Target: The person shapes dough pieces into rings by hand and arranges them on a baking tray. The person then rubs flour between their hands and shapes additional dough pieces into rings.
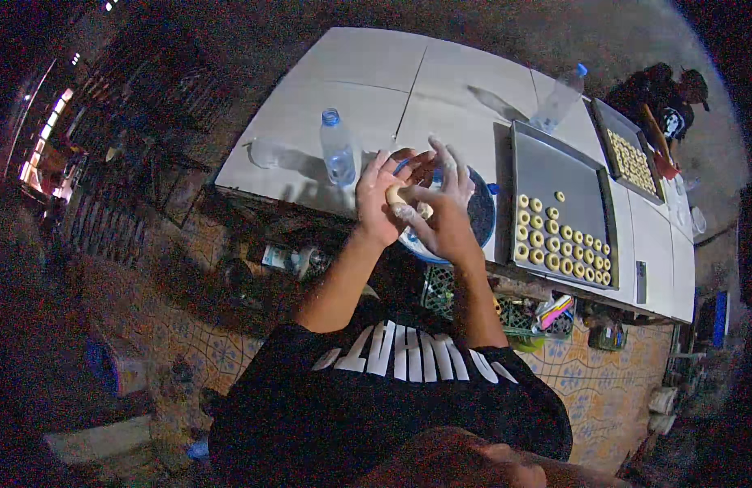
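Observation:
Both floury hands are raised over a blue-rimmed basin [490, 224] at the table's near edge. A pale piece of dough [395, 195] lies against the palm of my left hand [378, 207], whose fingers curve upward. The thumb side of my right hand [451, 211] meets this dough, and its other fingers stretch up and apart. Another small lump of dough [425, 210] shows by the right thumb; whether it joins the first piece I cannot tell. My hands hide much of the basin, which has something dark and some white inside.
Right of the basin, a metal tray [567, 163] carries rows of dough rings [552, 244]. Beyond it stands a second filled tray [648, 191], near another person [665, 106]. A clear bottle [337, 150], a larger bottle [559, 102] and a phone [641, 281] rest on the white table [352, 61].

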Tool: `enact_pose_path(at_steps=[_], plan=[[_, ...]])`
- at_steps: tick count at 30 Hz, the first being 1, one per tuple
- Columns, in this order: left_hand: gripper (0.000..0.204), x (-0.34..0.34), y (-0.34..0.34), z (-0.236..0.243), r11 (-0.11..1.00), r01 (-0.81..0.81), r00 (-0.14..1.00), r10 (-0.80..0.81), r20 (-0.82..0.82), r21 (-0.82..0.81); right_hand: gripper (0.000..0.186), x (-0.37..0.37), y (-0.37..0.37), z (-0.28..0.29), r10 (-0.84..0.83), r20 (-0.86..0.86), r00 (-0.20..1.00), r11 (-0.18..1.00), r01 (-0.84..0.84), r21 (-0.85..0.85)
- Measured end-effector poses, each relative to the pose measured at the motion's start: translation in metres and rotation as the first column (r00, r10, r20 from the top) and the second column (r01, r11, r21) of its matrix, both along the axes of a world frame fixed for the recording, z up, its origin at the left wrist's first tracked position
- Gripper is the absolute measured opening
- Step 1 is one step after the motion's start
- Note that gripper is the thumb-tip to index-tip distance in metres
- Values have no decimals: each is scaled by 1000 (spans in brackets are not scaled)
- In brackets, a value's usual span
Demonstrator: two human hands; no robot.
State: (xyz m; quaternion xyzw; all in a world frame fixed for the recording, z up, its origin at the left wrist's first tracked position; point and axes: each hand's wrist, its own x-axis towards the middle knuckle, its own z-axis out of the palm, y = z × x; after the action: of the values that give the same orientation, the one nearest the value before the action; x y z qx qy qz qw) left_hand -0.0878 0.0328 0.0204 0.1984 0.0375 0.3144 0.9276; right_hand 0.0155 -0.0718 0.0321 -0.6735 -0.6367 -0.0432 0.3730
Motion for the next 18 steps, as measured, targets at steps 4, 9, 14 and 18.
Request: enact_pose_path(at_steps=[4,9,14,18], plan=[[46,1,3,-1,1000,-19,1000,19,-5,14,41,-4,2,3,66,-141,988,998,-64,14],[47,0,3,3,999,12,1000,-13,-16,-30,47,-5,4,3,-23,-13,1000,999,23,22],[47,2,0,6,999,26,1000,-27,-3,-32,44,-2,2,8,-26,-3,1000,1000,26,2],[47,5,-3,3,1000,17,999,-18,-39,-15,40,3,-2,4,-65,51,997,998,64,25]])
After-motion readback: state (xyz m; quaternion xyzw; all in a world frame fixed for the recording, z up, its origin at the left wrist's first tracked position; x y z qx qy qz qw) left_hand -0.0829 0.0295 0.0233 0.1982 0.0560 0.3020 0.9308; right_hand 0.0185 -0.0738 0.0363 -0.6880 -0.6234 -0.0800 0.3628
